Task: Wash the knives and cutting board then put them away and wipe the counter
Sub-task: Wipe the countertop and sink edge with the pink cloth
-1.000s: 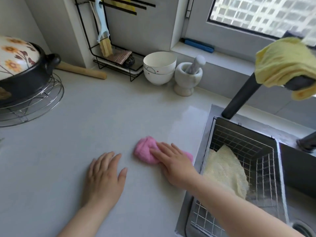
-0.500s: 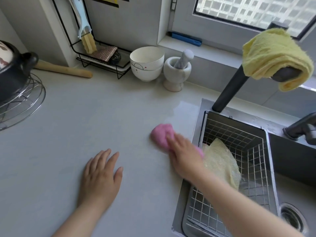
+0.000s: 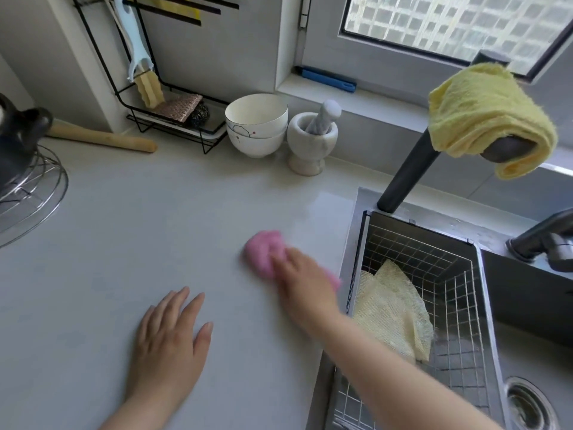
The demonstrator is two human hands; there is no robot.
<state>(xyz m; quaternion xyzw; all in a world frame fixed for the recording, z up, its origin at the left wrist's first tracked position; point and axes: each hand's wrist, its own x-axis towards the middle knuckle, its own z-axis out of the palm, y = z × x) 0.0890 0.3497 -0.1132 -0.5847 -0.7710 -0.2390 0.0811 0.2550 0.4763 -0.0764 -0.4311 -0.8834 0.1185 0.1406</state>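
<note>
My left hand [image 3: 169, 346] lies flat on the counter [image 3: 155, 228], fingers spread wide, holding nothing. I think it props me up. My right hand [image 3: 302, 280] presses a pink cloth [image 3: 263, 251] down near the counter's right edge, just beside the sink [image 3: 353, 237], to wipe there. It is blurry, so I cannot tell if its fingers curl. I see no knives or cutting board. Bowls [image 3: 255, 128] stand by the back edge.
</note>
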